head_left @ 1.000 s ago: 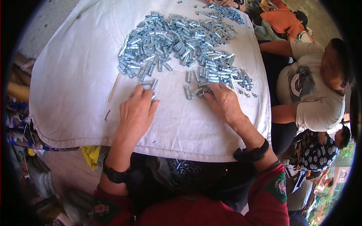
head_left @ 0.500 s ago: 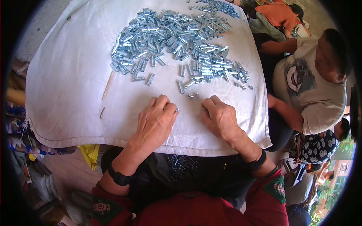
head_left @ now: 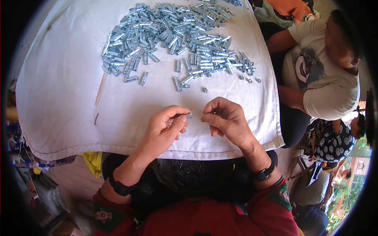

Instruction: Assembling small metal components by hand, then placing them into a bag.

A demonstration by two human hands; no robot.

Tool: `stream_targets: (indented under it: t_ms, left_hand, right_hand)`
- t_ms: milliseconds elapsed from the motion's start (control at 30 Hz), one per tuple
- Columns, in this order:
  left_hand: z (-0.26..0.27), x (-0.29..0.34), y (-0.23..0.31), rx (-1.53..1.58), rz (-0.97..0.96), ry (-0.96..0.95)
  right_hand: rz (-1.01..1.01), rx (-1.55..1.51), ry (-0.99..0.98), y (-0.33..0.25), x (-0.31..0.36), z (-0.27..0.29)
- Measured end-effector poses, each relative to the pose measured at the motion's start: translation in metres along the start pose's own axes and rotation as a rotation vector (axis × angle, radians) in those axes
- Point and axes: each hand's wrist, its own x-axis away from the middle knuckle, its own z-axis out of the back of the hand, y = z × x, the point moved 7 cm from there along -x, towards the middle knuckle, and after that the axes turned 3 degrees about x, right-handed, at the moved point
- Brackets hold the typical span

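Note:
Near the front of the white cloth, my left hand [head_left: 161, 128] pinches a slotted metal sleeve [head_left: 189, 116] between thumb and fingers, its end poking out toward the right. Facing it across a small gap, my right hand [head_left: 228, 120] has thumb and forefinger closed on a small metal nut, nearly all hidden by the fingertips. One loose nut [head_left: 205, 90] lies just beyond my hands. Farther off spreads a large pile of shiny metal sleeves [head_left: 157, 33], with several small nuts [head_left: 250, 80] at its right edge.
A thin wooden stick [head_left: 100, 89] and a bent dark piece [head_left: 96, 118] lie on the cloth [head_left: 59, 98] at left. Small metal pins [head_left: 189, 173] rest on dark fabric in my lap. Another person [head_left: 319, 67] sits close at the right edge.
Of two loose nuts in front of my hands, one has left the cloth. Both hands have turned and come closer together, and the sleeve's end now shows. The whole view has shifted slightly.

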Motion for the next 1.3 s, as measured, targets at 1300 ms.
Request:
stream_targets:
  t_ms: [1300]
  left_hand:
    - [-0.037, 0.013, 0.0, 0.495, 0.131, -0.275]
  right_hand:
    - [0.02, -0.355, -0.223, 0.005, 0.014, -0.016]
